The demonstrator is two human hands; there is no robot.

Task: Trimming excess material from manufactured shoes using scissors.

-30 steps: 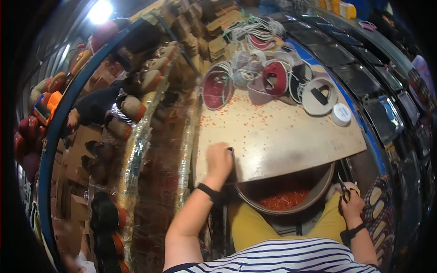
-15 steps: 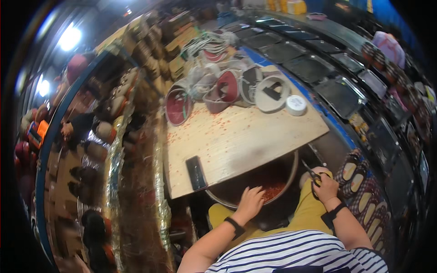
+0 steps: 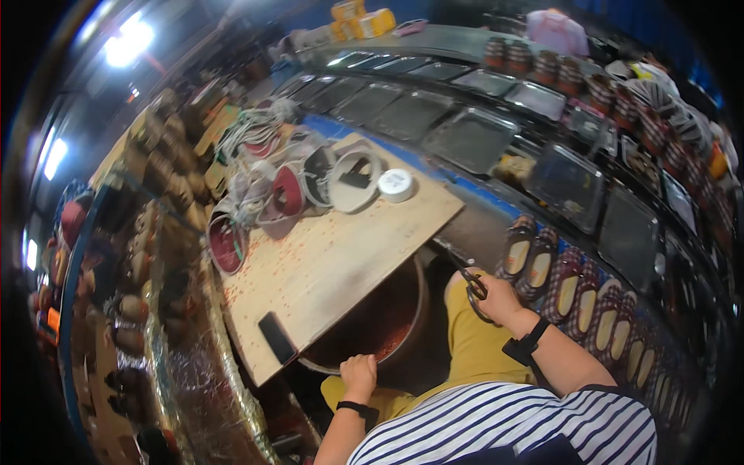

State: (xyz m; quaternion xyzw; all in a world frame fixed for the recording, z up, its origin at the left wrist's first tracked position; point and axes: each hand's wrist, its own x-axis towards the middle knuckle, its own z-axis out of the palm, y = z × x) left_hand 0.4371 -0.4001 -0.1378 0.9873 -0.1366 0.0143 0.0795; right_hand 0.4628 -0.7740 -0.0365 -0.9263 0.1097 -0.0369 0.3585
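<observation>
My right hand (image 3: 501, 301) is closed round the handles of black scissors (image 3: 477, 291), whose blades point up and left past my knee. My left hand (image 3: 359, 377) has its fingers curled over the near rim of a round tub (image 3: 422, 298). Red scraps lie inside the tub, which sits partly under a pale wooden board (image 3: 349, 256). On the board are several grey and maroon shoe uppers (image 3: 287, 190), a white one (image 3: 354, 182) with a black patch, a round white-lidded container (image 3: 396, 185) and a black phone (image 3: 277, 338). Small red bits are scattered there.
Checked slip-on shoes (image 3: 539, 260) stand in a row to my right. Beyond them are racks of dark trays (image 3: 473, 139). A shelf of shoes with a blue post (image 3: 81, 256) stands left. Yellow containers (image 3: 364, 22) and a person in pink (image 3: 558, 31) are far back.
The view has swung right, so the board and tub appear farther left. My left hand has drawn back from over the tub to its near rim, its fingers now curled. The scissors stay in my right.
</observation>
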